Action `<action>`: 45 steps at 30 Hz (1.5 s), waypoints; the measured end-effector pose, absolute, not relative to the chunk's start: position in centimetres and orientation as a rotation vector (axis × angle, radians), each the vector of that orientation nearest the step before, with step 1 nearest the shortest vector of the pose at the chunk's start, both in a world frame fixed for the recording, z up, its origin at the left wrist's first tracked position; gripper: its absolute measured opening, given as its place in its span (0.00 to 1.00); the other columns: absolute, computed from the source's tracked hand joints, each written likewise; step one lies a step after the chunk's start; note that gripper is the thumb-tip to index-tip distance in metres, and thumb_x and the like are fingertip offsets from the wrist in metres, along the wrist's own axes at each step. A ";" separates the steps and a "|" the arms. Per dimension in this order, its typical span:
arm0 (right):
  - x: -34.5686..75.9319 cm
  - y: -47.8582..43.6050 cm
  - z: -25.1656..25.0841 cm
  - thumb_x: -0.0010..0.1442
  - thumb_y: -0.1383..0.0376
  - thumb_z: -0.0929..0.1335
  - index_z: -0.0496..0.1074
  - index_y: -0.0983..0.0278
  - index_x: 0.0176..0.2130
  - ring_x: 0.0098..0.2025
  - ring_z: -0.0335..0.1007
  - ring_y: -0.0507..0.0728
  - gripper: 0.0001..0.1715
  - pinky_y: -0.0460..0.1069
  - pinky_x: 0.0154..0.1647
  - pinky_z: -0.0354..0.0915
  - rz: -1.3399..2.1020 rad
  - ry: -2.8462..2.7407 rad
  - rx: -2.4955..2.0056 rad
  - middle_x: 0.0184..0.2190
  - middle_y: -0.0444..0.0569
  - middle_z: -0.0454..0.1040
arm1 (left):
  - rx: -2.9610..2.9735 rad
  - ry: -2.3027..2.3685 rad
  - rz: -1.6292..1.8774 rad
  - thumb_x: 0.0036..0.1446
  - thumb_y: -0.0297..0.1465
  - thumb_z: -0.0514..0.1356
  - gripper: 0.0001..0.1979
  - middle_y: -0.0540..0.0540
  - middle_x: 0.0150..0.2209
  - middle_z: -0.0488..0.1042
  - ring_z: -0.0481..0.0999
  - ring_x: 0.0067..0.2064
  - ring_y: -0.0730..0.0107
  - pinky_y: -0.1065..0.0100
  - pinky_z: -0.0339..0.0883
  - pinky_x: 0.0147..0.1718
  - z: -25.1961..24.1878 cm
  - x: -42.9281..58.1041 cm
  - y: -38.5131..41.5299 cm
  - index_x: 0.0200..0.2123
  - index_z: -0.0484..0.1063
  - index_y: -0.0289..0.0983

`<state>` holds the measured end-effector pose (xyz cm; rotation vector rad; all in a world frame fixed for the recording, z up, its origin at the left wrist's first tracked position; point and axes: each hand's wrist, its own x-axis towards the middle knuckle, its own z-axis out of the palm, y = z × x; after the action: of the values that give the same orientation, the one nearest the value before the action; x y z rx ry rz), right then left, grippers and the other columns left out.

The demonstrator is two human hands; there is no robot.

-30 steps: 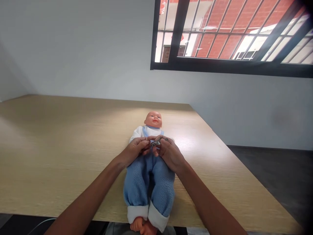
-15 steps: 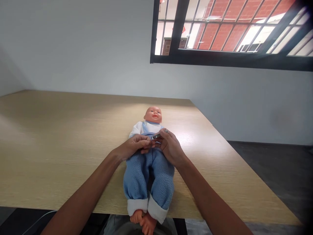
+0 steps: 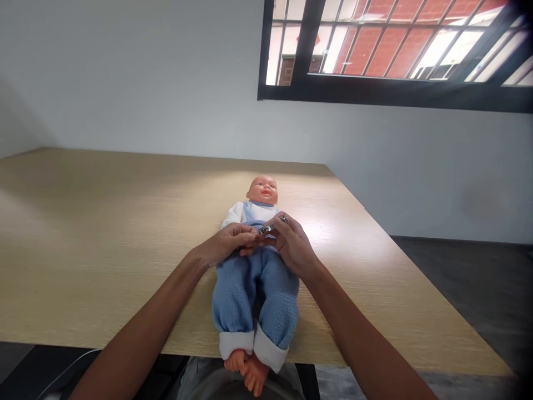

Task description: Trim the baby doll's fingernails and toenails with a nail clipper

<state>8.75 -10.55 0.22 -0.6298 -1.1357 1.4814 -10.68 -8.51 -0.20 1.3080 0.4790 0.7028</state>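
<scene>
A baby doll point(image 3: 256, 289) in blue fleece trousers and a white top lies on its back on the wooden table point(image 3: 104, 233), head away from me, feet over the near edge. Both my hands meet over its belly. My right hand point(image 3: 293, 244) is closed on a small metal nail clipper point(image 3: 267, 228). My left hand point(image 3: 227, 244) is closed in a pinch right beside the clipper's tip, on what looks like the doll's small hand; I cannot see it clearly.
The table's right edge point(image 3: 375, 222) drops to a dark floor point(image 3: 466, 289). A grey wall stands behind, with a barred window point(image 3: 395, 50) at the upper right. A pale cable point(image 3: 66, 372) hangs below the near edge at left.
The view has shifted a little, so doll and hands sit slightly higher in the picture. My hands keep the same grip over the doll's belly.
</scene>
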 end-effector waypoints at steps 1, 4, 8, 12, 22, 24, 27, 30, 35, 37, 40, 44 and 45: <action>8.8 -10.6 0.3 0.61 0.50 0.78 0.68 0.64 0.34 0.33 0.76 0.53 0.24 0.49 0.34 0.74 1.479 -1.139 -0.631 0.30 0.42 0.75 | 1.309 0.482 0.702 0.60 0.43 0.66 0.19 0.51 0.27 0.66 0.59 0.25 0.79 0.70 0.48 0.27 -0.2 -10.7 -8.5 0.30 0.71 0.32; 8.7 -10.7 0.4 0.59 0.49 0.78 0.68 0.63 0.33 0.33 0.76 0.53 0.25 0.49 0.34 0.75 1.472 -1.145 -0.640 0.30 0.42 0.75 | 1.310 0.492 0.702 0.61 0.43 0.66 0.19 0.51 0.28 0.66 0.59 0.25 0.79 0.70 0.48 0.27 -0.2 -10.7 -8.5 0.30 0.70 0.32; 8.7 -10.8 0.6 0.59 0.48 0.79 0.69 0.62 0.33 0.33 0.75 0.53 0.25 0.48 0.34 0.75 1.469 -1.159 -0.665 0.31 0.42 0.74 | 1.316 0.503 0.700 0.62 0.43 0.66 0.19 0.51 0.27 0.65 0.58 0.25 0.79 0.69 0.48 0.27 0.0 -10.6 -8.6 0.29 0.69 0.32; 8.5 -10.9 0.7 0.58 0.47 0.79 0.69 0.61 0.32 0.33 0.75 0.52 0.25 0.48 0.34 0.75 1.460 -1.183 -0.666 0.30 0.42 0.74 | 1.320 0.502 0.705 0.61 0.44 0.67 0.20 0.51 0.27 0.65 0.58 0.25 0.79 0.69 0.48 0.27 0.0 -10.6 -8.6 0.29 0.69 0.32; 8.3 -11.1 0.4 0.60 0.47 0.78 0.68 0.63 0.33 0.33 0.75 0.52 0.26 0.48 0.36 0.74 1.437 -1.173 -0.624 0.31 0.42 0.76 | 1.310 0.507 0.712 0.60 0.44 0.67 0.20 0.49 0.29 0.66 0.59 0.26 0.78 0.70 0.50 0.27 -0.2 -10.7 -8.6 0.31 0.71 0.32; 8.3 -11.1 0.4 0.60 0.47 0.78 0.68 0.61 0.33 0.33 0.74 0.52 0.25 0.47 0.36 0.74 1.427 -1.177 -0.620 0.30 0.41 0.75 | 1.307 0.507 0.716 0.60 0.44 0.67 0.20 0.50 0.29 0.66 0.59 0.26 0.78 0.70 0.50 0.27 -0.3 -10.7 -8.5 0.30 0.70 0.32; 8.2 -11.1 0.4 0.60 0.47 0.78 0.69 0.60 0.32 0.34 0.74 0.52 0.25 0.47 0.37 0.74 1.419 -1.179 -0.619 0.30 0.41 0.75 | 1.302 0.508 0.721 0.60 0.44 0.68 0.21 0.51 0.28 0.64 0.59 0.26 0.78 0.70 0.50 0.27 -0.3 -10.7 -8.5 0.29 0.68 0.33; 8.2 -11.1 0.4 0.59 0.47 0.78 0.69 0.60 0.32 0.33 0.74 0.52 0.25 0.48 0.37 0.75 1.417 -1.173 -0.615 0.30 0.41 0.75 | 1.296 0.512 0.719 0.59 0.44 0.68 0.21 0.51 0.27 0.64 0.59 0.26 0.78 0.70 0.49 0.27 -0.2 -10.7 -8.5 0.28 0.67 0.33; 8.3 -10.9 0.2 0.59 0.46 0.78 0.68 0.60 0.33 0.33 0.74 0.52 0.25 0.49 0.38 0.75 1.415 -1.135 -0.626 0.30 0.40 0.74 | 1.287 0.515 0.715 0.59 0.45 0.68 0.21 0.51 0.27 0.63 0.59 0.26 0.77 0.70 0.50 0.27 -0.2 -10.7 -8.6 0.28 0.67 0.34; 8.4 -10.8 0.2 0.60 0.45 0.77 0.68 0.61 0.33 0.32 0.74 0.52 0.26 0.49 0.37 0.75 1.425 -1.124 -0.634 0.29 0.40 0.73 | 1.283 0.512 0.717 0.58 0.44 0.68 0.21 0.52 0.27 0.63 0.59 0.26 0.77 0.70 0.50 0.27 -0.1 -10.7 -8.6 0.27 0.67 0.34; 8.4 -10.9 0.3 0.59 0.48 0.78 0.68 0.62 0.33 0.33 0.75 0.52 0.26 0.49 0.35 0.75 1.455 -1.140 -0.639 0.30 0.41 0.74 | 1.276 0.508 0.720 0.58 0.44 0.68 0.21 0.51 0.27 0.64 0.59 0.26 0.78 0.70 0.50 0.27 -0.1 -10.6 -8.6 0.28 0.68 0.33; 8.3 -11.0 0.4 0.60 0.50 0.78 0.68 0.63 0.34 0.33 0.75 0.53 0.24 0.49 0.34 0.75 1.484 -1.163 -0.636 0.30 0.42 0.75 | 1.277 0.504 0.719 0.58 0.44 0.68 0.20 0.48 0.30 0.68 0.59 0.26 0.79 0.70 0.49 0.27 0.0 -10.6 -8.7 0.30 0.70 0.32; 8.3 -11.0 0.4 0.61 0.50 0.78 0.68 0.63 0.34 0.33 0.75 0.53 0.24 0.49 0.34 0.75 1.484 -1.159 -0.636 0.30 0.42 0.74 | 1.278 0.505 0.718 0.58 0.43 0.68 0.20 0.48 0.30 0.69 0.59 0.26 0.79 0.70 0.49 0.27 0.0 -10.6 -8.7 0.30 0.71 0.32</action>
<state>8.30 -11.00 0.37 -0.6362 -1.1595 1.4842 -10.57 -8.67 0.01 1.2775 0.5048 0.7178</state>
